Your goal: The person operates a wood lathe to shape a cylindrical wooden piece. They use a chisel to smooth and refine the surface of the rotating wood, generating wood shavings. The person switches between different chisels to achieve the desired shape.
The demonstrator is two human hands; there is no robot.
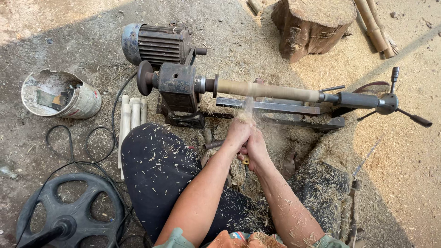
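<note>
Nearest the camera, two bare forearms dusted with wood shavings are seen above dark trousers (158, 172) speckled with chips. The left hand (238, 133) and the right hand (255, 148) are pressed close together, both wrapped around a turning tool (245, 160) whose handle end shows between them; its tip is hidden by flying shavings. Just beyond the hands, a long pale wooden spindle (268, 90) is held lying level on the lathe (181, 87), between headstock and tailstock (367, 100). To the left, cut pale sticks (131, 115), a black wheel (69, 211) and a dented tin (62, 94) are laid on the ground. Farther back, a ribbed motor (156, 43) and a tree stump (312, 25) are seen.
</note>
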